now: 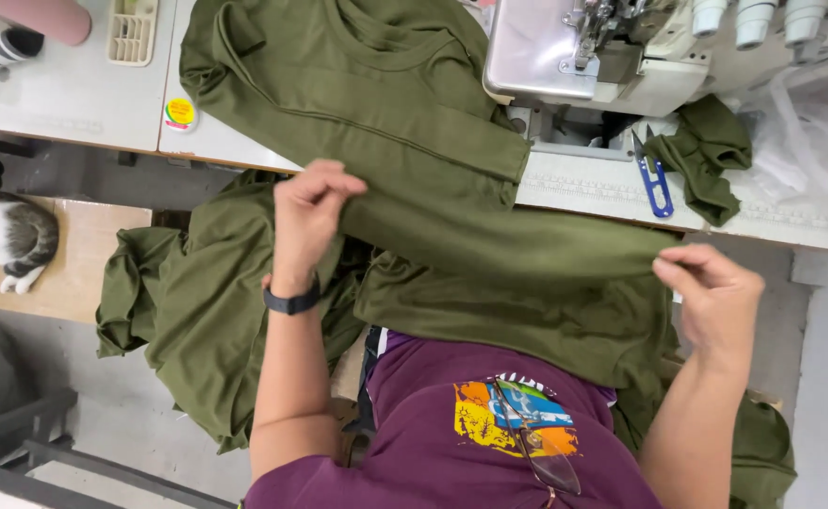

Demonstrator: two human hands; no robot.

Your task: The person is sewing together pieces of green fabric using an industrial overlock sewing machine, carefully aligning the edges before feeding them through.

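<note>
Olive knit sleeve (508, 240), stretched taut between both hands above the lap. Left hand (305, 221) pinches the sleeve near its joint with the body; right hand (715, 297) pinches the cuff end, fingers closed on cloth. Judged good practice: keep even tension and the seam edges aligned, avoiding twist. Beyond, the garment body (357, 85) lies on the pale table (74, 94), beside blue snips (654, 179) and the grey overlock machine (565, 47).

Olive garment (451, 179): matt knit cloth, soft, lightly creased. Sewing machine (574, 47): smooth glossy metal plate, off-white plastic body; thread snips (656, 184) have blue plastic handles. Table (74, 94): smooth pale laminate, slightly scuffed.
</note>
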